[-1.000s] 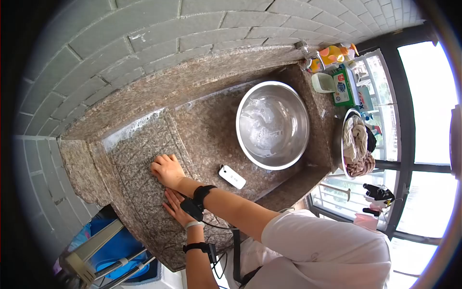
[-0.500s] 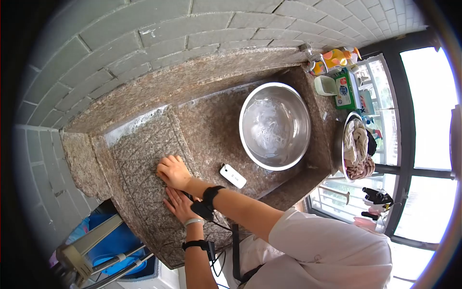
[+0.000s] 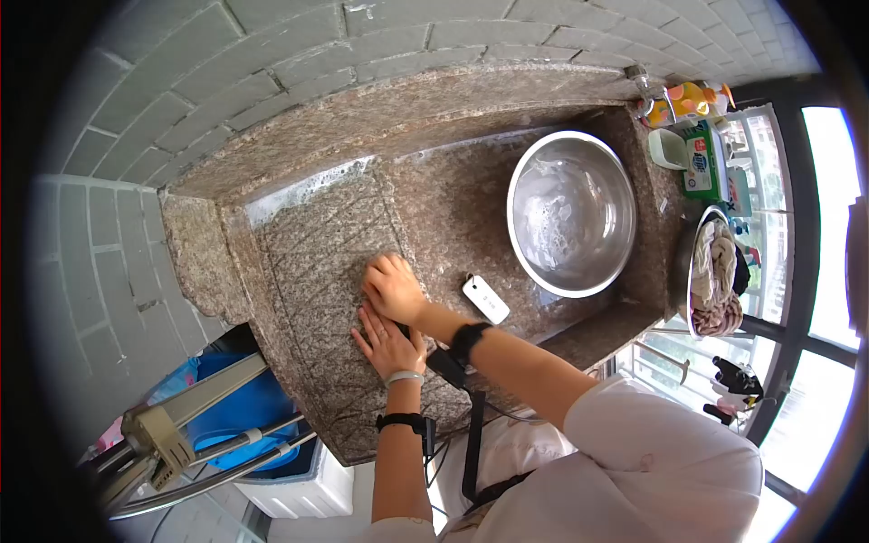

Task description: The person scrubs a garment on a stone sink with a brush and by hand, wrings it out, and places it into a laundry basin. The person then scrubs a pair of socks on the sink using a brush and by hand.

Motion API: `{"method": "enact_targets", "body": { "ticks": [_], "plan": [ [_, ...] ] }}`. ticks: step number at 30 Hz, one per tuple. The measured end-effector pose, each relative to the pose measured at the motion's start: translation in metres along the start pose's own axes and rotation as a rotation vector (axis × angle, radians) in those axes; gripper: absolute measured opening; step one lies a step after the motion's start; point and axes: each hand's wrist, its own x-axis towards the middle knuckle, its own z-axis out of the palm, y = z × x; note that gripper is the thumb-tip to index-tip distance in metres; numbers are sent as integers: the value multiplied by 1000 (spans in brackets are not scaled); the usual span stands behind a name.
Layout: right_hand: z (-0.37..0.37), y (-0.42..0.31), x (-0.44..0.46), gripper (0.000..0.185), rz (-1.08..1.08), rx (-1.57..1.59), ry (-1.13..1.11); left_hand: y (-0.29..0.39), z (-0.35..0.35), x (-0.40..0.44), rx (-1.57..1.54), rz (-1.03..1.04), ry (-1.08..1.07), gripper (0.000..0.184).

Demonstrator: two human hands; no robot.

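My right hand [image 3: 393, 288] is closed, with its fingers curled down against the ridged stone washboard slab [image 3: 308, 308]. Whatever lies under those fingers, if anything, is hidden. Just below it my left hand [image 3: 391, 348] lies flat on the same slab, fingers spread, its upper edge close to the right hand. A white oblong thing [image 3: 486, 300] with dark print and a small dark loop at one end rests to the right of my hands. Beyond it a round steel basin [image 3: 572, 214] stands in the sink, with suds and a little water inside.
Foam [image 3: 312, 188] lines the slab's far edge. On the right ledge are an orange bottle [image 3: 683, 104], a pale green tub [image 3: 668, 149], a green box [image 3: 704, 161] and a basin of cloths [image 3: 715, 271]. A blue bucket [image 3: 217, 407] stands lower left, behind metal poles.
The whole view has shifted, so the sink and basin sit further right and slightly higher. Both hands remain close together on the slab, the right still curled and the left still flat.
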Motion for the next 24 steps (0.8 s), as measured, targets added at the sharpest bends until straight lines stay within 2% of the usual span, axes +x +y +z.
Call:
{"method": "enact_targets", "body": {
  "ticks": [1, 2, 3, 5, 6, 7, 9, 10, 11, 13, 14, 15, 16, 17, 19, 20, 21, 23, 24],
  "plan": [
    [-10, 2, -30, 8, -6, 133, -85, 4, -12, 1, -117, -16, -122, 78],
    [-22, 0, -57, 11, -121, 253, -79, 3, -7, 6, -1, -30, -194, 86],
    [-35, -9, -83, 14, -112, 391, -135, 0, 8, 7, -3, -52, -208, 86],
    [-31, -28, -110, 11, -62, 392, -315, -9, 41, 5, 426, 27, 119, 87],
    [-18, -23, -93, 9, -145, 280, -176, -8, 41, 7, 399, 10, 119, 85],
    [-1, -11, -58, 7, -234, 164, -31, -1, -3, 8, 132, 5, -236, 84],
    [24, 13, 12, 6, -201, 125, 6, -2, 34, 6, 24, -5, 170, 89],
    [33, 21, 43, 8, -165, 69, 43, 4, -7, 5, 318, -16, -197, 87],
    [38, 21, 54, 10, -121, 12, 78, -2, 10, 5, 171, -6, -81, 85],
    [25, 11, 30, 12, -107, 71, 21, -4, 36, 5, 90, 2, 122, 84],
    [14, 8, 10, 14, -96, 125, -43, -2, 26, 7, -6, -2, 33, 84],
    [-2, 5, -23, 23, -192, 86, -122, -1, 12, 4, -102, -6, -63, 85],
    [-28, -11, -47, 31, -148, 115, -109, -1, -7, 7, -90, -26, -189, 83],
    [-40, -21, -75, 36, -52, 132, -116, -2, 3, 6, -93, -35, -206, 83],
    [-43, -23, -92, 32, -75, 18, -274, -5, 30, 6, 438, 12, 38, 83],
    [-25, -17, -80, 30, -38, -39, -162, -1, -15, 8, 51, -11, -248, 78],
    [-3, -3, -46, 29, -20, -98, -47, -2, -7, 10, 53, -15, -243, 78],
    [19, 15, 15, 24, -21, -42, 14, -2, 15, 4, -107, -4, 18, 73],
    [20, 11, 23, 24, -40, -35, 4, -2, 13, 5, -59, -11, -21, 74]
  ]
}}
